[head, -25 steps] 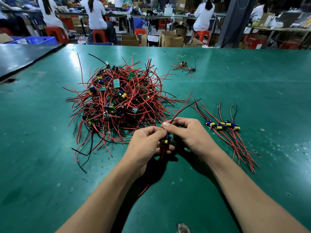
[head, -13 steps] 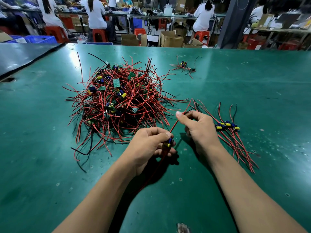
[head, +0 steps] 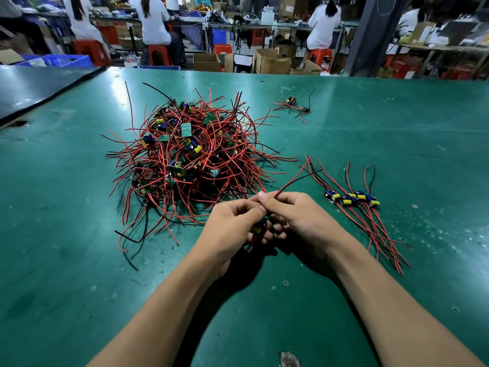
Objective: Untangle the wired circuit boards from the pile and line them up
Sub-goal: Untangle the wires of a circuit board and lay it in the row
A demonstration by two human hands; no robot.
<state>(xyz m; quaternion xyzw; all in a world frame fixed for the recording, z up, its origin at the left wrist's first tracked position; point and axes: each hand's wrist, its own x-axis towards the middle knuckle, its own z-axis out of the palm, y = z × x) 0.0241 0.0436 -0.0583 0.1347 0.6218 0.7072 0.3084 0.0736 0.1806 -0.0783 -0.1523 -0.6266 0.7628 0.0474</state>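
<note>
A tangled pile [head: 190,160] of small circuit boards with red and black wires lies on the green table [head: 79,260], left of centre. My left hand [head: 232,226] grips one small board [head: 260,225] with a blue and yellow part. My right hand [head: 301,221] pinches that board's red and black wires [head: 293,180], which stick up and to the right. To the right, several boards [head: 352,200] lie side by side in a row, their wires trailing toward me.
A small separate bundle of wired boards [head: 292,104] lies farther back on the table. A dark panel [head: 39,86] borders the table at the far left. Beyond the far edge, people sit on red stools among cardboard boxes [head: 270,62].
My right hand slid out along the wires toward the row, then came back to meet my left hand. The left hand has kept its grip on the board.
</note>
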